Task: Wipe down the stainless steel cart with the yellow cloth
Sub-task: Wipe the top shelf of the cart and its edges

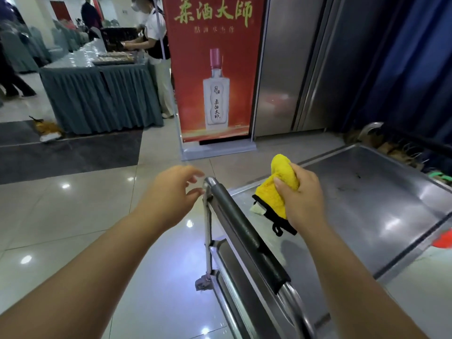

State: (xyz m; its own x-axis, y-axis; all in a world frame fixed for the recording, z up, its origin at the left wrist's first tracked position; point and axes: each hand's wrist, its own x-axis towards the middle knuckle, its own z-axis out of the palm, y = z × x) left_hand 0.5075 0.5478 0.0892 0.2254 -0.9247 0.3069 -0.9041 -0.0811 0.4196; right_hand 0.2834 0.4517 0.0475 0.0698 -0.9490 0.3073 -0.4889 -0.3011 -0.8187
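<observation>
The stainless steel cart (381, 204) stands in front of me, its flat top tray running from centre to right. A padded black handle bar (247, 231) crosses its near end. My right hand (302, 196) grips the bunched yellow cloth (276, 189) just above the near left part of the tray; the cloth's black-trimmed edge hangs down. My left hand (171, 192) hovers beside the left end of the handle, fingers loosely curved and holding nothing, fingertips close to the bar's bend.
A red banner stand (215, 74) rises just beyond the cart's left. Steel wall panels (293, 64) and a blue curtain (411, 69) back the cart. A skirted buffet table (100, 94) with a person beside it stands far left on the glossy tiled floor (61, 216).
</observation>
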